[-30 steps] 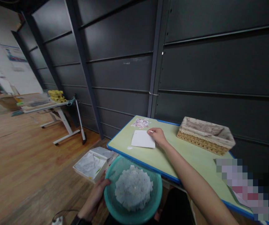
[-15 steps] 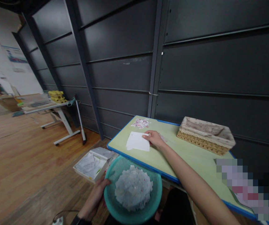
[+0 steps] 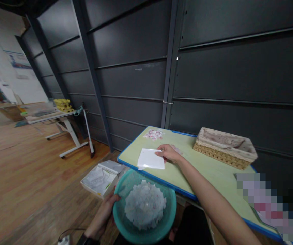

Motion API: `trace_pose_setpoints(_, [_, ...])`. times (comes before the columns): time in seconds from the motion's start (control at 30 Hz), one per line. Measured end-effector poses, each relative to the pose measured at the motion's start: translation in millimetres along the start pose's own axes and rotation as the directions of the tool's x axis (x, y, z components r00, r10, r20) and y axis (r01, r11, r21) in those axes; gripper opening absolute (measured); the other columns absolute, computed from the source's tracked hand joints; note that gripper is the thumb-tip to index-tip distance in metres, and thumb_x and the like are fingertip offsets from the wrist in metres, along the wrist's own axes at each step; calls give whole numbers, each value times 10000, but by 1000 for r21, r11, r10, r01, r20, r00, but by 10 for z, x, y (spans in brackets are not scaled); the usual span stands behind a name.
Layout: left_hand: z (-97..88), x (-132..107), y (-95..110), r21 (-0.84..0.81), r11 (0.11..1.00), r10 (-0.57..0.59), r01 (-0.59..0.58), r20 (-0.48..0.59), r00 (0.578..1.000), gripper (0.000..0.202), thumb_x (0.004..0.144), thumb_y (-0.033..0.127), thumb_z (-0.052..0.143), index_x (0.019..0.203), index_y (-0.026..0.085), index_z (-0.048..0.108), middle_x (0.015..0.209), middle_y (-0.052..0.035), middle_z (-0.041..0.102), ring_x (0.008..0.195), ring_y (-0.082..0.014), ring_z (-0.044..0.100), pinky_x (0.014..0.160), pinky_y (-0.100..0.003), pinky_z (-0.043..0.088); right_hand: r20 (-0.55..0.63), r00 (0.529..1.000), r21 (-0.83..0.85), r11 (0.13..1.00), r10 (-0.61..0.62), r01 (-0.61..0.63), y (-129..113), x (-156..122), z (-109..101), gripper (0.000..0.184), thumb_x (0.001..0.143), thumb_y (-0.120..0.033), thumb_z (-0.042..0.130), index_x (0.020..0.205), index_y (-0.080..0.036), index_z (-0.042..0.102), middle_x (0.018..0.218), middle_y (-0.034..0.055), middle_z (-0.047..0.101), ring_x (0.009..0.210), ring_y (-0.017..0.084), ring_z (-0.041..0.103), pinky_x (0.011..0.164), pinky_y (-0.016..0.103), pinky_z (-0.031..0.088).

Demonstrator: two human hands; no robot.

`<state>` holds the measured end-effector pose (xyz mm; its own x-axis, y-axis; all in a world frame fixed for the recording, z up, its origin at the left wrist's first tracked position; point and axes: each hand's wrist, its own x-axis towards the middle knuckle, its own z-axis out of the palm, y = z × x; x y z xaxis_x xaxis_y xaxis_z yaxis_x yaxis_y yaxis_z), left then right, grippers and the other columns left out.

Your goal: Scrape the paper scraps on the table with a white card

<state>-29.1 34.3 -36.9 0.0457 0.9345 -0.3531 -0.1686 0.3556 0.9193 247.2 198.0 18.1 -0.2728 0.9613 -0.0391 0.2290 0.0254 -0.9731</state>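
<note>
My right hand (image 3: 169, 153) grips a flat white plastic scraper (image 3: 150, 159) by its right edge, holding it against the light green table (image 3: 207, 172) close to the blue front edge. My left hand (image 3: 105, 212) holds the rim of a teal bowl (image 3: 126, 187) heaped with small white paper bits (image 3: 145, 205), just below the table's edge. A small pile of pink and white bits (image 3: 153, 134) lies at the table's far left corner.
A wicker basket with a pale lining (image 3: 224, 147) stands at the table's back right, by the dark metal wall. An open white box (image 3: 101, 177) lies on the wooden floor to the left. A white-legged table (image 3: 59, 117) stands farther left.
My right hand has dragged the scraper left and toward the table's front edge, above the bowl. A stray white bit near the edge is no longer visible. The bowl and left hand stay put.
</note>
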Motion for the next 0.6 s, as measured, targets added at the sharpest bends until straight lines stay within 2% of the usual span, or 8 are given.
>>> trace_pose_setpoints(0.1, [-8, 20, -4, 29, 1000, -11, 12, -22, 1000, 454, 710, 201, 516, 1147, 100, 582, 825, -52, 761, 703, -222, 667, 618, -315, 472, 12, 1000, 52, 999, 4, -5, -13, -6, 0, 277, 607, -310, 722, 772, -144, 573, 527, -37, 554, 402, 76, 499, 330, 163, 398])
trace_pose_setpoints(0.23, [-17, 14, 0, 10, 1000, -16, 16, -37, 999, 467, 688, 210, 539, 1144, 137, 603, 927, -55, 754, 855, -241, 665, 700, -318, 480, 9, 1000, 70, 997, 13, -14, -28, -7, 3, 281, 599, -301, 726, 768, -141, 569, 515, -43, 546, 392, 74, 498, 323, 162, 402])
trace_pose_setpoints(0.33, [-31, 20, -17, 7, 1000, -27, 27, -36, 999, 439, 690, 216, 536, 1111, 131, 624, 872, -55, 760, 810, -239, 672, 718, -324, 480, 58, 998, 56, 998, 35, -38, -25, -15, -2, 274, 602, -294, 727, 773, -142, 576, 530, -30, 571, 406, 81, 517, 336, 165, 415])
trace_pose_setpoints(0.47, [-50, 41, -49, 20, 1000, -11, 11, -10, 1000, 398, 697, 207, 530, 1071, 117, 633, 839, -56, 763, 724, -228, 673, 645, -319, 477, 167, 985, 57, 996, 52, -62, -29, -41, -13, 314, 586, -324, 746, 795, -144, 597, 560, -19, 596, 442, 90, 540, 366, 169, 427])
trace_pose_setpoints(0.53, [-48, 41, -47, 1, 1000, -15, 15, 14, 1000, 403, 706, 199, 528, 1092, 124, 617, 906, -57, 760, 774, -228, 679, 626, -306, 474, 219, 975, 55, 997, 47, -61, -37, -49, -9, 343, 578, -351, 751, 812, -139, 618, 570, -15, 598, 453, 87, 534, 372, 163, 407])
trace_pose_setpoints(0.6, [-38, 35, -32, -11, 1000, -27, 27, 11, 1000, 423, 718, 195, 519, 1130, 134, 592, 968, -54, 751, 842, -229, 678, 643, -303, 481, 202, 979, 88, 996, 9, -27, -47, -41, -1, 372, 583, -388, 744, 828, -129, 636, 579, -9, 597, 463, 80, 518, 377, 156, 371])
